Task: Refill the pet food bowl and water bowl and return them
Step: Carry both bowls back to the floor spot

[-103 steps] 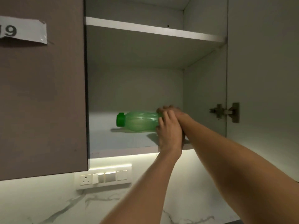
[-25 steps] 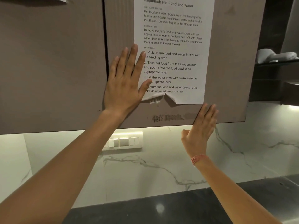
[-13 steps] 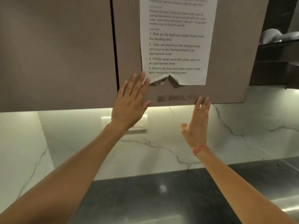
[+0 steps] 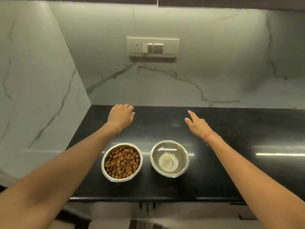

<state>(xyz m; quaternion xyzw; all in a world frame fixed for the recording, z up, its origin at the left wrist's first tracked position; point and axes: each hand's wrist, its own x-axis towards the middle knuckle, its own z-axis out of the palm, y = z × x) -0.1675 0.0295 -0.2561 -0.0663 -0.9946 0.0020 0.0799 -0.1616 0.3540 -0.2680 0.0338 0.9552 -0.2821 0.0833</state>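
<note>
Two steel bowls stand side by side on the black counter (image 4: 231,171). The left food bowl (image 4: 121,162) is full of brown kibble. The right water bowl (image 4: 169,158) holds clear water. My left hand (image 4: 121,115) hovers beyond the food bowl near the wall, palm down, fingers loosely curled, holding nothing. My right hand (image 4: 197,123), with a red thread at the wrist, hangs beyond and right of the water bowl, fingers spread and empty. Neither hand touches a bowl.
A white marble backsplash rises behind the counter, with a switch and socket panel (image 4: 152,47) on it. A marble side wall (image 4: 33,96) closes the counter's left end. The cabinet's underside runs along the top edge. The counter's front edge lies just below the bowls.
The view has dropped from the closed cabinet doors to the counter, so the two bowls now show. Both hands have come off the doors and lowered over the counter.
</note>
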